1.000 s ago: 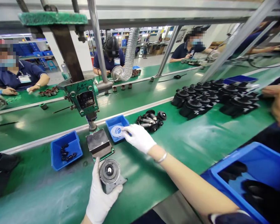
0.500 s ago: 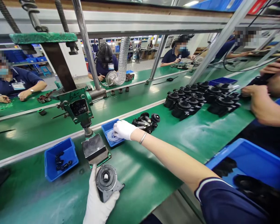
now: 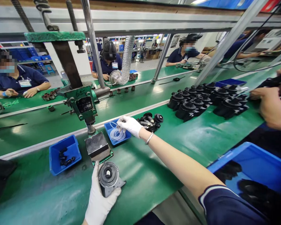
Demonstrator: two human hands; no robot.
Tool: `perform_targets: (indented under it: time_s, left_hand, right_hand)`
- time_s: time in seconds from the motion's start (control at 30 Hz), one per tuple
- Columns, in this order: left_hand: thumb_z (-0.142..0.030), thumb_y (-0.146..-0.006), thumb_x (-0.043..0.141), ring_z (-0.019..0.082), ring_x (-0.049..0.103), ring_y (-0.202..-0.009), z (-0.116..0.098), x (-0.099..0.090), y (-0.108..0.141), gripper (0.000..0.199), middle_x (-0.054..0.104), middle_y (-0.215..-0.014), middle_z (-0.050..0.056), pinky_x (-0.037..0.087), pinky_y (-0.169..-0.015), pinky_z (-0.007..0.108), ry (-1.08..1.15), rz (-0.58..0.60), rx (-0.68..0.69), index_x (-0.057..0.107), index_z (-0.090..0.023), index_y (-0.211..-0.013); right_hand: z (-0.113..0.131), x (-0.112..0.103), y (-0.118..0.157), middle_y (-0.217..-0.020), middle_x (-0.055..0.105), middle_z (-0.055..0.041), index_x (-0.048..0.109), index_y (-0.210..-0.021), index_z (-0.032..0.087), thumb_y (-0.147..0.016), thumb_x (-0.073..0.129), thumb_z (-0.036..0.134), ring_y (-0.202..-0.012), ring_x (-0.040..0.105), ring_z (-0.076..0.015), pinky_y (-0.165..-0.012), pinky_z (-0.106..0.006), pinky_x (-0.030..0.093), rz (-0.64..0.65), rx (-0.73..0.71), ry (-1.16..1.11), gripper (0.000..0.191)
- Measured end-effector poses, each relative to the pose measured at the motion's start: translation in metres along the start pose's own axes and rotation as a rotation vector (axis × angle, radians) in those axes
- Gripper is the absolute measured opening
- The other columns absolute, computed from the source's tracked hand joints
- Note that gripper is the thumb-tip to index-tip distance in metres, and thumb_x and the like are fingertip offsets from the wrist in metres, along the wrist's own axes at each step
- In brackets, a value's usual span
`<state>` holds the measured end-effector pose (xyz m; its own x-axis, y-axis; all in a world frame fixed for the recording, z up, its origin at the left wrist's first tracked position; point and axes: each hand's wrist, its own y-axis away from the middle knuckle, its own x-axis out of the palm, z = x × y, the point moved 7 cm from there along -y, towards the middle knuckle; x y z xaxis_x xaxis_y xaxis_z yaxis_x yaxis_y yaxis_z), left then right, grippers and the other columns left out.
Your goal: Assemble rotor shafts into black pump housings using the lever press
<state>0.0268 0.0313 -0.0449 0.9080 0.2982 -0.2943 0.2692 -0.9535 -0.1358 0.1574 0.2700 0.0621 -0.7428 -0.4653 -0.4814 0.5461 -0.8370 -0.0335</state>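
My left hand (image 3: 98, 195), in a white glove, grips a dark grey round housing (image 3: 108, 175) with a flat bracket at its lower side and a small pale centre. The housing is held near the front of the press base. My right hand (image 3: 129, 125), gloved too, is over a small blue tray (image 3: 118, 143), its fingertips pinched on a thin translucent white ring (image 3: 112, 123). A pile of similar rings (image 3: 117, 135) lies in that tray. Just right of this hand are several black and metal parts (image 3: 150, 121), partly hidden behind the glove.
A green press (image 3: 84, 104) stands above a metal block (image 3: 97, 144). Left of it, a blue bin (image 3: 65, 156) contains small black parts. Rows of black housings (image 3: 189, 101) stand at the right, with a large blue bin (image 3: 259, 162) nearer. Co-workers sit across the bench; another person's hand (image 3: 269, 97) is at right.
My right fingers have risen a little from the ring pile, now with a ring pinched in them. The left hand keeps hold of the housing. The whole view has shifted slightly.
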Motion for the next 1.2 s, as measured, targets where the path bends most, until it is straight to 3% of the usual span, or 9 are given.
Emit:
perform_targets:
  time_s: [0.13,0.23,0.37,0.5,0.63,0.8,1.0,1.07,1.2]
  left_hand:
    - [-0.051,-0.077,0.071,0.035,0.037,-0.14,-0.006,-0.002,0.001,0.103,0.035,-0.152,0.018,0.027,-0.115,0.055,0.102,0.04,0.025,0.008,-0.022,-0.153]
    - [-0.05,-0.085,0.062,0.032,0.032,-0.143,-0.017,-0.01,-0.001,0.09,0.028,-0.157,0.016,0.027,-0.116,0.052,0.192,0.015,0.05,0.008,-0.026,-0.153]
    - [-0.032,-0.093,0.054,0.027,0.036,-0.142,-0.039,-0.033,-0.012,0.064,0.032,-0.156,0.011,0.032,-0.116,0.048,-0.044,-0.085,0.109,0.024,-0.029,-0.15]
    - [-0.021,-0.091,0.057,0.023,0.053,-0.129,-0.064,-0.04,-0.021,0.038,0.057,-0.137,0.006,0.044,-0.109,0.041,-0.418,-0.001,0.428,0.056,-0.029,-0.128]
    - [-0.02,-0.09,0.059,0.021,0.066,-0.107,-0.066,-0.044,-0.018,0.02,0.072,-0.111,0.004,0.054,-0.095,0.035,-0.574,0.017,0.585,0.065,-0.027,-0.108]
    - [-0.02,-0.091,0.058,0.02,0.069,-0.104,-0.066,-0.043,-0.01,0.024,0.071,-0.116,0.006,0.056,-0.094,0.033,-0.621,-0.026,0.6,0.063,-0.024,-0.113]
    - [-0.023,-0.091,0.057,0.02,0.07,-0.102,-0.064,-0.042,-0.013,0.021,0.072,-0.115,0.005,0.057,-0.092,0.032,-0.609,-0.007,0.527,0.064,-0.025,-0.11]
    - [-0.024,-0.091,0.057,0.02,0.07,-0.103,-0.062,-0.043,-0.014,0.019,0.072,-0.116,0.005,0.057,-0.093,0.032,-0.595,0.013,0.503,0.064,-0.025,-0.108]
    - [-0.025,-0.093,0.054,0.019,0.068,-0.108,-0.054,-0.043,-0.013,0.011,0.069,-0.123,0.006,0.056,-0.092,0.029,-0.559,0.07,0.38,0.062,-0.025,-0.101]
  right_hand:
    - [0.019,0.017,0.033,-0.079,0.069,-0.0044,0.05,-0.084,0.017,-0.089,0.052,0.029,-0.063,0.065,-0.0143,-0.062,-0.028,0.056,0.077,-0.028,-0.212,0.013]
    - [0.032,0.04,0.063,-0.068,0.066,-0.0005,0.054,-0.08,0.018,-0.084,0.057,0.027,-0.062,0.064,-0.015,-0.064,-0.029,0.055,0.211,-0.045,-0.344,0.011]
    - [0.044,0.06,0.09,-0.068,0.066,0.0014,0.061,-0.077,0.018,-0.077,0.063,0.019,-0.063,0.062,-0.0144,-0.062,-0.026,0.051,0.265,-0.161,0.022,0.003]
    - [0.056,0.072,0.102,-0.081,0.068,-0.0012,0.067,-0.09,0.016,-0.076,0.073,0.025,-0.072,0.064,-0.0153,-0.068,-0.026,0.05,0.406,-0.33,0.23,0.018]
    - [0.059,0.076,0.107,-0.091,0.066,-0.0044,0.069,-0.097,0.017,-0.077,0.074,0.024,-0.08,0.062,-0.017,-0.076,-0.028,0.05,0.452,-0.551,0.36,0.022]
    - [0.046,0.083,0.108,-0.087,0.066,-0.0042,0.068,-0.093,0.017,-0.086,0.058,0.011,-0.079,0.06,-0.0169,-0.076,-0.029,0.049,0.446,-0.678,0.4,0.014]
    - [0.039,0.084,0.104,-0.087,0.065,-0.0037,0.062,-0.088,0.016,-0.079,0.052,0.003,-0.08,0.06,-0.0161,-0.078,-0.028,0.05,0.329,-0.577,0.298,0.019]
    - [0.039,0.083,0.109,-0.09,0.063,-0.0044,0.059,-0.093,0.016,-0.077,0.061,0.011,-0.081,0.058,-0.0169,-0.076,-0.029,0.049,0.327,-0.565,0.298,0.017]
    - [0.041,0.083,0.13,-0.104,0.059,-0.0105,0.055,-0.107,0.014,-0.069,0.08,0.048,-0.09,0.054,-0.0237,-0.08,-0.037,0.046,0.293,-0.65,0.45,0.057]
